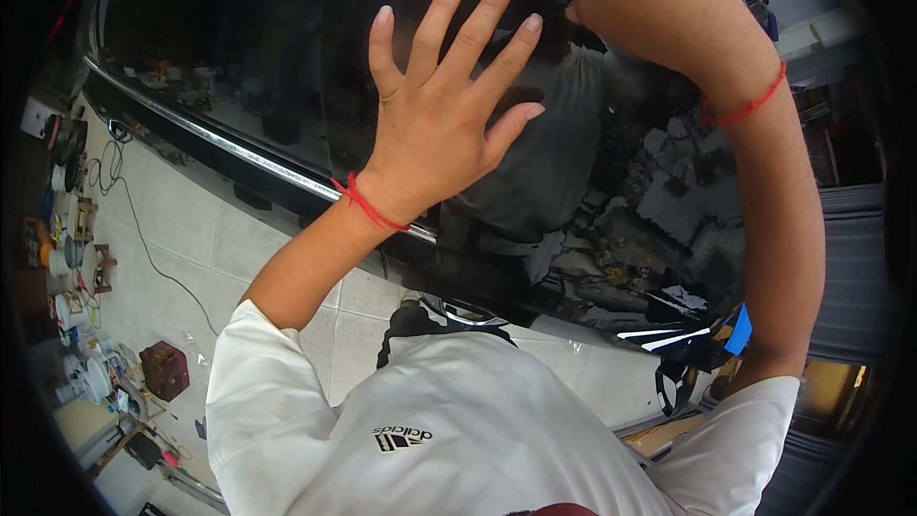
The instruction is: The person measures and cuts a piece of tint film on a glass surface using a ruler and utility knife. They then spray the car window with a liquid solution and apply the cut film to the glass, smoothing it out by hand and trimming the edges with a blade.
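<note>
My left hand [435, 124] lies flat with its fingers spread on a dark, glossy car window [239, 48]. A chrome trim strip [253, 162] runs below the glass and passes under my left wrist. Right of that hand stretches a shiny black surface [659, 201], apparently a sheet of tint film, full of reflections; whether it lies tight on the car I cannot tell. Up at the window's top edge my right hand [635, 0] has its fingers curled in and closed. What they pinch, if anything, is hidden. Both wrists wear red string bands.
Light floor tiles [368, 315] show below the car. A thin black cable [158, 258] trails along the left. Farther left are a dark red box [164, 370] and a cluttered row of tools and containers. A blue piece [738, 328] sits by my right elbow; grey curtains [850, 258] hang beyond.
</note>
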`<action>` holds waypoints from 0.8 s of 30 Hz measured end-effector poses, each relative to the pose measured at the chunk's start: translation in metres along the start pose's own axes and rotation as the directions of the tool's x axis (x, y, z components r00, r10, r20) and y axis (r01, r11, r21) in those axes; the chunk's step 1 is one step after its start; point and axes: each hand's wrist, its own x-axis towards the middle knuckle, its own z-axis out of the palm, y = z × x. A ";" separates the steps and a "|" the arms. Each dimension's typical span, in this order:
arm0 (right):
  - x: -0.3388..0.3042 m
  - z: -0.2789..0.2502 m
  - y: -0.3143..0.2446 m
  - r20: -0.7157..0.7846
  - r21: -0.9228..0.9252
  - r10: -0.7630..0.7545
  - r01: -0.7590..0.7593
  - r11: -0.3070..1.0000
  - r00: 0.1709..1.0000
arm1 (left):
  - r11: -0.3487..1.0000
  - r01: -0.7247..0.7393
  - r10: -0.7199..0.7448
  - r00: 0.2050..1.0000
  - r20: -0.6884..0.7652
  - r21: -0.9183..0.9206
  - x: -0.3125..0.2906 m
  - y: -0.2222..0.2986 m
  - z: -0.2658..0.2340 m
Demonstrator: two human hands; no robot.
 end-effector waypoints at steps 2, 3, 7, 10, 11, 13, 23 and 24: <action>0.002 -0.001 0.002 0.028 0.046 0.022 -0.023 0.999 0.999 | 0.999 -0.018 0.018 1.000 -0.012 0.038 0.000 -0.004 0.001; -0.002 -0.001 0.003 -0.007 0.087 0.005 -0.005 0.996 1.000 | 0.999 -0.023 0.023 1.000 -0.006 0.041 0.000 -0.005 0.000; -0.027 -0.021 -0.022 -0.137 0.071 0.070 -0.061 0.996 0.988 | 0.999 -0.044 0.044 0.999 -0.003 0.008 0.005 -0.005 0.000; -0.048 -0.001 -0.022 -0.341 0.065 -0.030 0.055 0.996 0.940 | 0.998 -0.056 0.056 0.998 -0.004 0.003 0.005 -0.012 -0.004; -0.059 0.021 -0.012 -0.403 0.056 -0.076 0.107 0.993 0.912 | 0.997 -0.070 0.070 0.998 -0.003 -0.012 0.007 -0.010 -0.004; -0.077 0.049 -0.017 -0.454 0.068 -0.144 0.195 0.978 0.879 | 0.996 -0.086 0.086 0.996 -0.014 -0.002 0.008 -0.014 -0.005; -0.137 0.115 -0.045 -0.208 0.158 0.145 -0.113 0.981 0.967 | 0.983 -0.179 0.179 0.984 0.008 0.036 0.019 -0.015 -0.008; -0.136 0.118 -0.045 -0.234 0.190 0.143 -0.098 0.977 0.962 | 0.981 -0.186 0.184 0.982 0.031 0.056 0.021 -0.013 -0.014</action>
